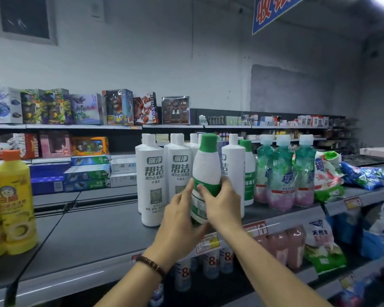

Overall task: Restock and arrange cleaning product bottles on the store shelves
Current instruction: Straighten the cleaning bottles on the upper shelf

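Currently person gripping green-capped bottle two-handed at near shelf edge. Left hand cupping lower body, right hand wrapping label band, fingers curled tight, likely steadying while turning label forward. Bottle tilting slightly, just in front of white bottles; probably slotting beside matching green-cap bottle right.

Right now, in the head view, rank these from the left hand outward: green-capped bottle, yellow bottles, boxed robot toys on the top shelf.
1. Green-capped bottle: held in the left hand.
2. Yellow bottles: far left, same shelf.
3. Boxed robot toys: top shelf, behind.
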